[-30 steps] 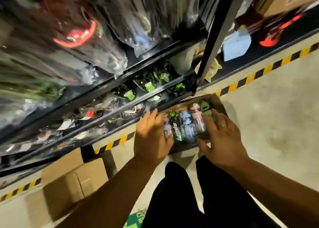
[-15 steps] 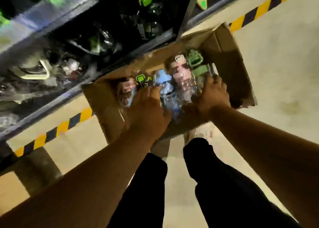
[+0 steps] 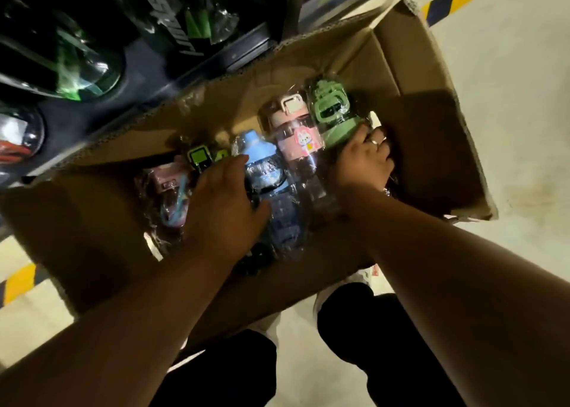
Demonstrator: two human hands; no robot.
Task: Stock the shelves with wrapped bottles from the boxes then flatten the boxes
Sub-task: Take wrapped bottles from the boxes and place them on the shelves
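Film-wrapped bottles (image 3: 296, 147) are lying side by side in the box (image 3: 416, 76). The left hand (image 3: 225, 203) fingers are grasping the black bottle (image 3: 197, 159), and the right hand (image 3: 364, 163) fingers are grasping the green bottle (image 3: 333, 113).

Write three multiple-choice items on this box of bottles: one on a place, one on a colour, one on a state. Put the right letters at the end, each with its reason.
1. Where in the row does the green-lidded bottle lie?
A. left end
B. middle
C. right end

2. The lid of the bottle just left of the rabbit-sticker bottle is:
A. blue
B. red
C. yellow

3. The cardboard box is:
A. flattened
B. open, with bottles inside
C. taped shut

Answers:
1. C: it is the last bottle on the right, where the right hand grips it.
2. A: its cap shows light blue through the wrap.
3. B: the flaps stand out and the wrapped bottles lie in plain view.
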